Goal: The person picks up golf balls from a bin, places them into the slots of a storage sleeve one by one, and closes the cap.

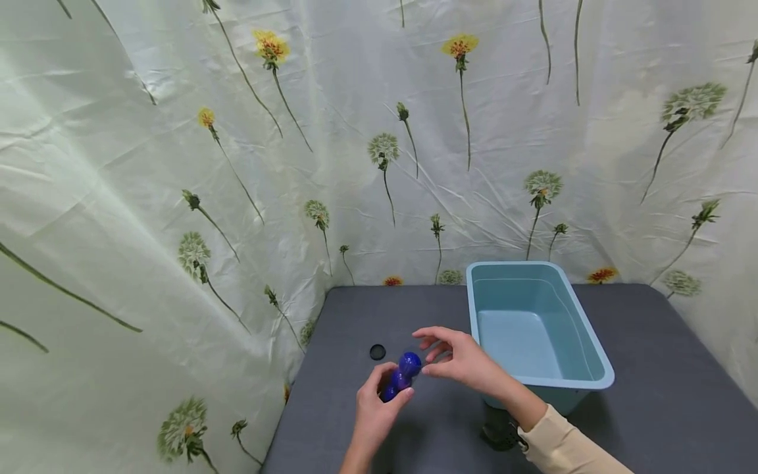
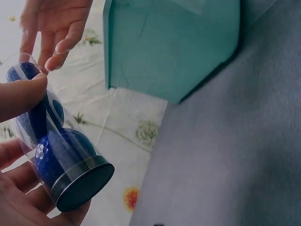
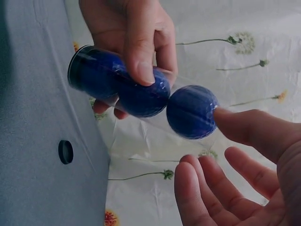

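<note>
My left hand [image 1: 374,409] grips a clear plastic tube [image 3: 157,123] around its middle, thumb on one side and fingers on the other. Inside sit 3 dark blue dimpled balls [image 3: 193,112], apparently golf balls, lined up in a row. A black cap [image 2: 84,186] closes the tube's lower end, and the upper end tilts toward my right hand [image 1: 458,359]. That hand has its fingers spread and loosely bent beside the upper end. Its thumb tip is at the top ball; whether it touches is hard to tell.
A loose black cap [image 1: 378,352] lies on the dark grey table [image 1: 438,309] beyond the left hand. To the right stands a light blue plastic bin [image 1: 592,342], close under the right forearm. A flower-printed curtain [image 1: 355,164] hangs behind and to the left.
</note>
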Demonstrator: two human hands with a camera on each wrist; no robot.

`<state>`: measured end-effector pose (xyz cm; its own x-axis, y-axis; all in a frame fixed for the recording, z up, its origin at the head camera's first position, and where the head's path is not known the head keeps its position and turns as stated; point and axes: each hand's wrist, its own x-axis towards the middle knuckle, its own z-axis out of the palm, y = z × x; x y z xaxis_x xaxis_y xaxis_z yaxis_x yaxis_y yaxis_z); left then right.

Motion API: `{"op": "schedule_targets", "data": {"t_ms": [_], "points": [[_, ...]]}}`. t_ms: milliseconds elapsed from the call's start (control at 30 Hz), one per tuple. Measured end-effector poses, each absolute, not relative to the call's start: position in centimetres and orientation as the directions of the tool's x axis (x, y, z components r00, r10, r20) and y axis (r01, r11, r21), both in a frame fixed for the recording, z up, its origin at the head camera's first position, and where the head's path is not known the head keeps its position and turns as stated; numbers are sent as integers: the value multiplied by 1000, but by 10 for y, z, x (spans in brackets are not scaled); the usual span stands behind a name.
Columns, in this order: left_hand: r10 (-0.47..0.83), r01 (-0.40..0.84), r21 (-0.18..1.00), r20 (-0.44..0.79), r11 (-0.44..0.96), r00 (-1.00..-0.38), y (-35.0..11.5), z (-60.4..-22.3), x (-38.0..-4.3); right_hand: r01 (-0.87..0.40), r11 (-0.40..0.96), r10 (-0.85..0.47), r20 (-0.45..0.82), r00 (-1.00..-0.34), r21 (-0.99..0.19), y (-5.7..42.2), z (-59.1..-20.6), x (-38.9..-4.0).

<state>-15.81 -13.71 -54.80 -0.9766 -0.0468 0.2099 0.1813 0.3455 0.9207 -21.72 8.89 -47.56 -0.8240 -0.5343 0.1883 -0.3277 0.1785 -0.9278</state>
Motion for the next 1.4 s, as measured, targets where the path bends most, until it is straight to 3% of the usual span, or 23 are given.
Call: {"op": "schedule_targets", "data": {"t_ms": [400, 900, 1133, 1400], "points": [[-199, 191, 932, 260, 309, -945, -160, -560, -147, -444, 345, -450, 269, -851, -827, 42, -493, -241], [-251, 195, 934, 274, 299, -928, -181, -563, -134, -282, 350, -388, 135, -912, -894, -30, -577, -296], [-242, 131, 950, 203, 284, -949, -183, -559, -133, -221, 338, -311, 113, -944, -915, -41, -609, -305], [-252, 107, 952, 183, 288, -950, -184, -557, -133, -281, 442, -354, 122, -927, -852, -43, -627, -314]]}}
